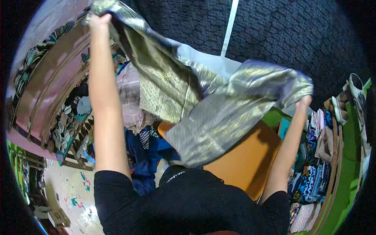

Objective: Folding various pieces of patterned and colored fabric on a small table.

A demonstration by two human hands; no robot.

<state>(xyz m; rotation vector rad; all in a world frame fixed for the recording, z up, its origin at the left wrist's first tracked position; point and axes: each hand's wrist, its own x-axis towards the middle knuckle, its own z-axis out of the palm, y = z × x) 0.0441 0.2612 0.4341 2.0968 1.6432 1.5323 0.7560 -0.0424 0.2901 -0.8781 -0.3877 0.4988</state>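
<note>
A shiny gold and grey patterned cloth hangs in loose folds between my two raised hands. My left hand, high at the upper left, is closed on one bunched end. Lower down on the right, my right hand grips the other end, its fingers partly hidden by the fabric. The cloth sags in the middle over an orange tabletop and is slightly blurred by motion. I cannot tell whether its lower edge touches the tabletop.
Beyond the cloth is a dark patterned fabric surface with a white strip. Crumpled pink cloth and blue garments lie left of the table. Racks of shoe-like pieces stand further left; folded fabrics fill a right shelf. Scraps litter the floor.
</note>
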